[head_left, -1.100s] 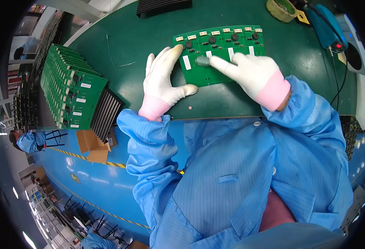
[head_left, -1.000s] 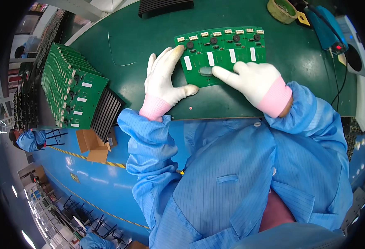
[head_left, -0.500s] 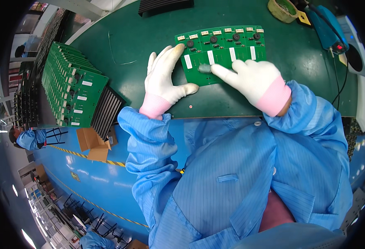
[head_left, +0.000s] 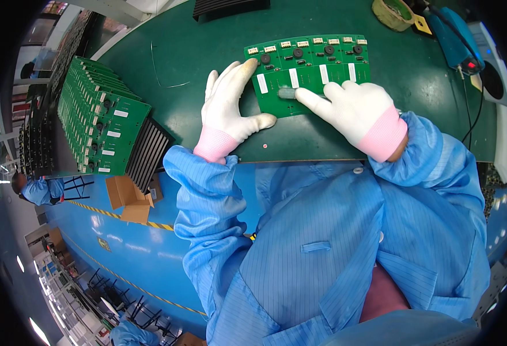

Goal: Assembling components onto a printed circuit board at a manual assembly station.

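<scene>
A green, slightly curved circuit board (head_left: 273, 104) lies on the bench, with white connectors, round black parts and white label strips. My left hand (head_left: 224, 109), in a white glove with a pink cuff, is spread at its left side. A fingertip of that hand touches the board's upper left edge; the thumb rests by the lower left corner. My right hand (head_left: 348, 112), gloved alike, lies over the lower right part. Its index finger is stretched out to the left, with a grey-green tip (head_left: 287, 93), perhaps a finger cover, on the board. The other fingers are curled, their undersides hidden.
At left, a row of similar green boards (head_left: 98, 121) stands in a black slotted rack (head_left: 148, 147). A black rack (head_left: 230, 7), a tape roll (head_left: 393, 14) and a blue device (head_left: 454, 40) with cables sit along the green bench (head_left: 196, 46). A cardboard box (head_left: 131, 199) is on the floor.
The index finger of my right hand has shifted very slightly to the right over the board. My left hand stays in place.
</scene>
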Motion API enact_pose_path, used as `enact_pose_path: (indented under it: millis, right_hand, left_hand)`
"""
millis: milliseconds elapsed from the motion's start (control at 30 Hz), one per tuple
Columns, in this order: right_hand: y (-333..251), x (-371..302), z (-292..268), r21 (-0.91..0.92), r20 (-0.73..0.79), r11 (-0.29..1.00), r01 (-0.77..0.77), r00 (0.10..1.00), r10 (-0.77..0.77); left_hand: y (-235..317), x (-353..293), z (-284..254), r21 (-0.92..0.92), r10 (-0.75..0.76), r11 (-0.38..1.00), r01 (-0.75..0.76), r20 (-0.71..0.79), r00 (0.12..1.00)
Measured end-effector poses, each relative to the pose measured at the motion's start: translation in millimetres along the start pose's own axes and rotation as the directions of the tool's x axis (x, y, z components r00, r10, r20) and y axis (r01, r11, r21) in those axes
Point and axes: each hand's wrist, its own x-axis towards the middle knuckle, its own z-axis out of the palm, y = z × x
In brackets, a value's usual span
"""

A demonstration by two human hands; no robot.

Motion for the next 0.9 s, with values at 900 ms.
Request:
enact_pose_path:
  millis: [900]
  right_hand:
    - [-14,25,-3,0.091,0.295,0.996,-0.014,0.956,-0.013]
  left_hand:
    - [-3,-2,4,-0.020,0.059,0.998,-0.060,-0.060,0.996]
